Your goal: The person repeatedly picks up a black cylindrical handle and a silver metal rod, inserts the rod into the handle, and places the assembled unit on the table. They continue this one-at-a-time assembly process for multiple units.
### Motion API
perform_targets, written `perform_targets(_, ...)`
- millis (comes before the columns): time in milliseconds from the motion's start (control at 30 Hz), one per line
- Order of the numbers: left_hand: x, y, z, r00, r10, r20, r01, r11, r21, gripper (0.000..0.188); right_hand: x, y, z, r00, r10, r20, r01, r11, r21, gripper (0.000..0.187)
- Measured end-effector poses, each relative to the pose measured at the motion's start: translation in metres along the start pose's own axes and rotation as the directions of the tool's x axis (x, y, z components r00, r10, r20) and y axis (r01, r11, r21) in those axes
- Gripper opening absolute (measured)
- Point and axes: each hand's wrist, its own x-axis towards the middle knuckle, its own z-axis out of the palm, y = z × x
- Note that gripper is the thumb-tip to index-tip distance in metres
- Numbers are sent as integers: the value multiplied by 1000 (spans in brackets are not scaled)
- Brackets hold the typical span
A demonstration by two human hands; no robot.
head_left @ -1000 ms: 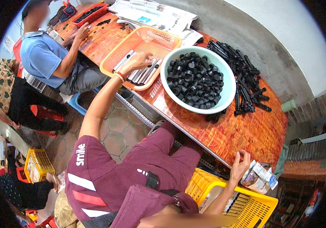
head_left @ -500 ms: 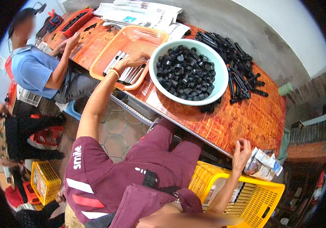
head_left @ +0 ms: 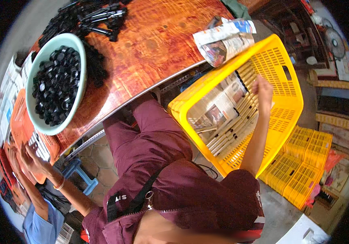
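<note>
My left hand (head_left: 35,161) is open, fingers spread, beside the near edge of the orange plastic basket (head_left: 23,118), which holds white pen barrels (head_left: 41,149). A co-worker's hand lies just left of it, partly overlapping in view. Over the large yellow crate (head_left: 277,46) at right, my right hand (head_left: 262,91) has its fingers curled; what they hold, if anything, is hidden. Below that hand, pale pen barrels with black ends (head_left: 239,122) lie in rows on newspaper (head_left: 219,105) inside the crate. A pale green bowl (head_left: 83,69) full of black caps (head_left: 58,85) stands on the table.
Black pen parts (head_left: 101,20) are heaped at the table's far left. A crumpled printed bag (head_left: 227,42) sits at the table's right end, against the crate. More yellow crates (head_left: 296,171) are stacked at right. A blue stool (head_left: 83,179) stands beneath the table's left side.
The view has swung right. My right hand has moved from the table edge to over the yellow crate. My left hand has left the barrels in the orange basket and spread its fingers.
</note>
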Motion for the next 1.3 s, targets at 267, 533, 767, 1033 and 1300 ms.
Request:
perform_targets(267,-60,75,64,982,109,152,-79,978,-193,16,-67,189,64,646,312,697,447,585,-676,36)
perform_targets(533,-70,75,71,956,188,225,-121,952,-279,17,-157,197,111,651,-242,720,718,505,-479,41)
perform_targets(767,-86,76,77,937,66,343,69,927,-368,18,-132,196,74,916,75,395,183,796,-577,31)
perform_targets(1033,-116,81,87,845,-149,514,368,859,-356,14,-86,65,58,998,42,-44,-39,997,63,23)
perform_targets(1300,-145,114,112,331,-85,940,812,533,-238,24,-131,-128,120,919,-296,260,195,915,354,28)
